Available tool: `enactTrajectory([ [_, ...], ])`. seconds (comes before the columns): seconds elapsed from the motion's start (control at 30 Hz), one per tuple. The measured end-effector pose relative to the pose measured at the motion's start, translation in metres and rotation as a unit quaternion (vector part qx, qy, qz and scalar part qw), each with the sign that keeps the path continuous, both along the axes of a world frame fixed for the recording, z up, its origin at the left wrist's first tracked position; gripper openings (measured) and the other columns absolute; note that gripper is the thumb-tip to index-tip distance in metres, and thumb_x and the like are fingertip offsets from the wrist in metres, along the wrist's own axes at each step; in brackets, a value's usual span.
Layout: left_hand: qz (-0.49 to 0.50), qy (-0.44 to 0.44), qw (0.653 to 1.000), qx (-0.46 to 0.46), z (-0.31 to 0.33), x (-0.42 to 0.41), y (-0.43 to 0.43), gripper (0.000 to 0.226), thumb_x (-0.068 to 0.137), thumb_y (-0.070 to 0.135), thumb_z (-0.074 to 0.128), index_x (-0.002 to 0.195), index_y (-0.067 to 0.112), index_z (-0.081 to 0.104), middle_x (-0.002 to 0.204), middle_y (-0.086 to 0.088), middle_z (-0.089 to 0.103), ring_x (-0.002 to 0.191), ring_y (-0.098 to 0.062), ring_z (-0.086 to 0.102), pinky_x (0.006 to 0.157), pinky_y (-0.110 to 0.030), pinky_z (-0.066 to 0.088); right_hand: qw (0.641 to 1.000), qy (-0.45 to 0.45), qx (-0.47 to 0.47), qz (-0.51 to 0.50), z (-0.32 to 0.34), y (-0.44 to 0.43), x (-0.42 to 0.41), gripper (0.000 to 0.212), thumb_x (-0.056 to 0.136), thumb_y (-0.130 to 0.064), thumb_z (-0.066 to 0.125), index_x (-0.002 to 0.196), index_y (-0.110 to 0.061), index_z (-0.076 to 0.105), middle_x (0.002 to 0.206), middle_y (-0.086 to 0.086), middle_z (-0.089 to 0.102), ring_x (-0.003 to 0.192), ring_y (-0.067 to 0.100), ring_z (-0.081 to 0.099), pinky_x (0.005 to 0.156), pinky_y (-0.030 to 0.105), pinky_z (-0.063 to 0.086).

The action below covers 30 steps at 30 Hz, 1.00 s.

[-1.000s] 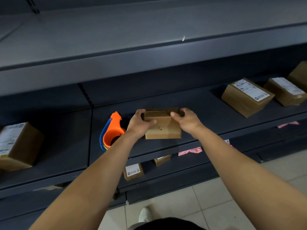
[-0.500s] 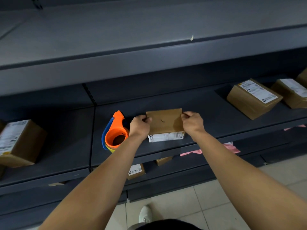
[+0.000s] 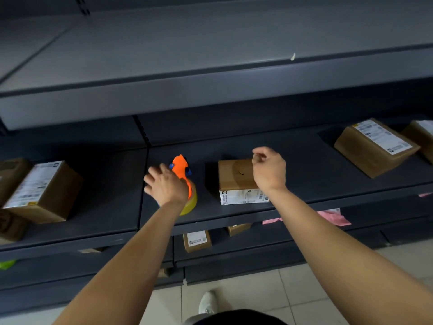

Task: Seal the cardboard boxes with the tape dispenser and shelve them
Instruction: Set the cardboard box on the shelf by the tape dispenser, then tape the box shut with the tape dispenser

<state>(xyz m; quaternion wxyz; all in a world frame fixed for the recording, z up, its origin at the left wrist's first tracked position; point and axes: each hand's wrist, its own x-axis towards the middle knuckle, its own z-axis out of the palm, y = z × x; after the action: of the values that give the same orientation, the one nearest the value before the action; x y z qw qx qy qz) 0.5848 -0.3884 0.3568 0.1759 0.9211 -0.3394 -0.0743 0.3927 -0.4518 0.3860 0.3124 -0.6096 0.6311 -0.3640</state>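
A small brown cardboard box (image 3: pixel 234 177) with a white label on its front face lies on the dark middle shelf (image 3: pixel 309 184). My right hand (image 3: pixel 269 170) hovers just over the box's right end, fingers loosely curled and holding nothing. Left of the box stands the orange tape dispenser (image 3: pixel 181 168) with a yellowish tape roll. My left hand (image 3: pixel 164 184) is at the dispenser's left side with fingers spread, covering part of it. Whether it touches the dispenser is unclear.
Labelled boxes sit on the same shelf at right (image 3: pixel 375 146), far right (image 3: pixel 421 137) and left (image 3: pixel 42 191). Small boxes (image 3: pixel 196 241) lie on the lower shelf. Pink paper (image 3: pixel 332 216) hangs at the shelf edge. An upper shelf (image 3: pixel 210 90) overhangs.
Both hands have let go of the small box, which now rests on the shelf. My left hand has moved left to the tape dispenser and my right hand has lifted off the box.
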Motion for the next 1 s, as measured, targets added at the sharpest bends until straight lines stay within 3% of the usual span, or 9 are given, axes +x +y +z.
enactTrajectory([
  [0.17,0.021,0.152,0.988,0.025,-0.014,0.021,0.015,0.048,0.089,0.005,0.046,0.137,0.005,0.040,0.135,-0.020,0.046,0.122,-0.041,0.046,0.096,-0.048,0.041,0.996,-0.016,0.000,0.092,0.006,0.015,0.026,0.024,0.095,-0.008,0.050,0.112,-0.013,0.067,0.107,0.001,0.067,0.099,0.015,0.062,0.087,0.026,0.050],
  [0.33,0.032,0.142,0.989,-0.007,-0.007,0.024,0.029,0.041,0.087,-0.001,0.042,0.125,0.007,0.054,0.114,-0.020,0.061,0.105,-0.041,0.057,0.074,-0.038,0.043,0.970,-0.069,0.087,0.215,0.008,0.030,0.057,0.022,0.094,-0.001,0.050,0.109,-0.006,0.066,0.101,0.012,0.069,0.086,0.019,0.066,0.089,0.038,0.054],
  [0.4,0.028,0.130,0.991,-0.020,0.001,0.019,0.032,0.036,0.087,0.002,0.044,0.122,0.006,0.054,0.113,-0.019,0.061,0.103,-0.041,0.057,0.072,-0.038,0.042,0.956,-0.095,0.123,0.249,0.010,0.038,0.070,0.020,0.095,-0.005,0.053,0.109,-0.006,0.066,0.098,0.011,0.069,0.087,0.020,0.066,0.089,0.039,0.054],
  [0.57,0.015,0.044,0.995,-0.086,0.024,0.012,0.038,0.028,0.091,0.013,0.049,0.117,0.002,0.049,0.121,-0.017,0.052,0.110,-0.041,0.052,0.080,-0.045,0.043,0.936,-0.135,0.182,0.269,0.030,0.050,0.092,0.032,0.095,-0.032,0.056,0.114,-0.008,0.067,0.117,0.006,0.067,0.098,0.010,0.058,0.090,0.028,0.045],
  [0.63,0.001,-0.015,0.994,-0.105,0.030,0.011,0.043,0.028,0.092,0.015,0.051,0.116,0.001,0.048,0.121,-0.016,0.049,0.111,-0.036,0.050,0.073,-0.040,0.040,0.933,-0.149,0.204,0.255,0.041,0.050,0.101,0.048,0.093,-0.045,0.054,0.107,0.000,0.066,0.113,0.013,0.069,0.096,0.018,0.063,0.087,0.031,0.046],
  [0.73,-0.031,-0.072,0.989,-0.129,0.034,0.000,0.049,0.026,0.093,0.016,0.050,0.114,0.000,0.049,0.117,-0.016,0.049,0.109,-0.034,0.049,0.067,-0.035,0.035,0.918,-0.188,0.246,0.246,0.047,0.049,0.114,0.078,0.074,-0.069,0.059,0.098,0.006,0.064,0.101,0.018,0.071,0.097,0.031,0.067,0.097,0.041,0.049],
  [0.83,-0.077,-0.107,0.978,-0.162,0.035,-0.014,0.052,0.021,0.090,0.007,0.054,0.107,-0.004,0.055,0.107,-0.020,0.054,0.097,-0.037,0.055,0.063,-0.038,0.043,0.924,-0.193,0.228,0.239,0.049,0.053,0.116,0.047,0.085,-0.055,0.061,0.066,-0.013,0.050,0.065,0.005,0.054,0.067,0.020,0.054,0.066,0.028,0.042],
  [0.9,-0.100,-0.134,0.969,-0.182,0.034,-0.020,0.052,0.019,0.082,-0.001,0.061,0.100,-0.005,0.059,0.095,-0.020,0.058,0.084,-0.038,0.059,0.055,-0.038,0.046,0.939,-0.181,0.209,0.204,0.049,0.053,0.114,0.039,0.087,-0.050,0.061,0.070,-0.017,0.051,0.061,-0.002,0.048,0.060,0.014,0.049,0.058,0.027,0.037],
  [1.0,-0.112,-0.161,0.959,-0.205,0.036,-0.024,0.051,0.025,0.069,-0.006,0.070,0.093,-0.004,0.062,0.083,-0.018,0.060,0.070,-0.037,0.060,0.046,-0.036,0.048,0.949,-0.150,0.219,0.169,0.058,0.053,0.108,0.043,0.086,-0.055,0.058,0.078,-0.013,0.054,0.067,0.002,0.053,0.064,0.018,0.053,0.060,0.029,0.041],
])
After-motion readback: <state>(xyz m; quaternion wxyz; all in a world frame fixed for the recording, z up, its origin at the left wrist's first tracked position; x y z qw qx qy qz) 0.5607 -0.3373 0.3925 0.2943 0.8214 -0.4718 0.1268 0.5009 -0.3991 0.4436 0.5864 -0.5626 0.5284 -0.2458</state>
